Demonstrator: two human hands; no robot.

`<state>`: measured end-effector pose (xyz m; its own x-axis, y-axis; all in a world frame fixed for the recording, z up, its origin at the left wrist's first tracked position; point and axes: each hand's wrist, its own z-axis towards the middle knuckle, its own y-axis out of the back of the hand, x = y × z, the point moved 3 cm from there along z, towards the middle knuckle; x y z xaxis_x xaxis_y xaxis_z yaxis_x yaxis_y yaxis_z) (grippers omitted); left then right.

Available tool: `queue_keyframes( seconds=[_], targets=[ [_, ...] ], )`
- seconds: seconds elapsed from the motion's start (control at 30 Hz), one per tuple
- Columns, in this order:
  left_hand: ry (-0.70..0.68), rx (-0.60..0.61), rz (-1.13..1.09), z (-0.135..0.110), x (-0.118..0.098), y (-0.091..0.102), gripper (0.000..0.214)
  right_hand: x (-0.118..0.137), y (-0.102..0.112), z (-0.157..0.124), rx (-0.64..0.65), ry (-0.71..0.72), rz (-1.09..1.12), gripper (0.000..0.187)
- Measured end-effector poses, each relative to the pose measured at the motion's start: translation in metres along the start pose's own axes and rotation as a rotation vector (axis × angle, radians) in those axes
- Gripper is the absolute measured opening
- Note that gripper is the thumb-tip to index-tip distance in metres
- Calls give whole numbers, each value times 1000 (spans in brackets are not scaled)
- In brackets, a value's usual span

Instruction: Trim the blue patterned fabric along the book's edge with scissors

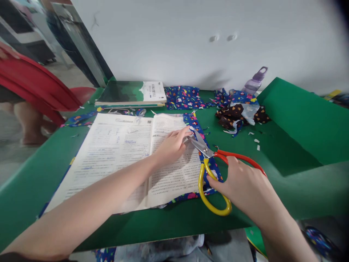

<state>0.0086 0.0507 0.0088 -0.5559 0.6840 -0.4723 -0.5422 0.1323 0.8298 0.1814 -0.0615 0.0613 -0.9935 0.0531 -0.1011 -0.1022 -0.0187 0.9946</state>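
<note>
An open book (114, 163) with printed pages and handwriting lies before me, and blue patterned cloth (189, 118) lines its right side. At the cloth's inner edge, the fingertips of my left hand (173, 145) pinch that edge beside a small whitish bit; the hand's side rests on the right page. My right hand (242, 180) grips a pair of scissors (205, 151) with one red and one yellow handle loop. Their metal blades are spread apart, tips pointing at my left fingertips, over the cloth strip. Whatever lies under my left fingers is hidden.
Stacked books (131, 94) stand against the wall behind. Further right are blue cloth pieces (182, 97), a brown patterned cloth heap (231, 114), a purple bottle (254, 83) and a green panel (302, 120). White scraps (256, 141) dot the green table (177, 222).
</note>
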Motion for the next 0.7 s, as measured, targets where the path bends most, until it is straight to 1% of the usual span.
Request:
queue_keyframes(
  seconds=[0.1, 0.33, 0.47, 0.7],
  targets=[
    [-12, -16, -12, 0, 0, 0, 65, 3, 1, 3, -10, 15, -7, 48],
    [-28, -34, -34, 0, 1, -2, 65, 9, 7, 7, 27, -17, -66, 41],
    [-18, -34, -36, 0, 1, -3, 65, 9, 5, 9, 71, -31, -58, 40],
    [18, -41, -66, 0, 2, -3, 64, 6, 0, 9, 92, -40, -52, 41]
  ],
)
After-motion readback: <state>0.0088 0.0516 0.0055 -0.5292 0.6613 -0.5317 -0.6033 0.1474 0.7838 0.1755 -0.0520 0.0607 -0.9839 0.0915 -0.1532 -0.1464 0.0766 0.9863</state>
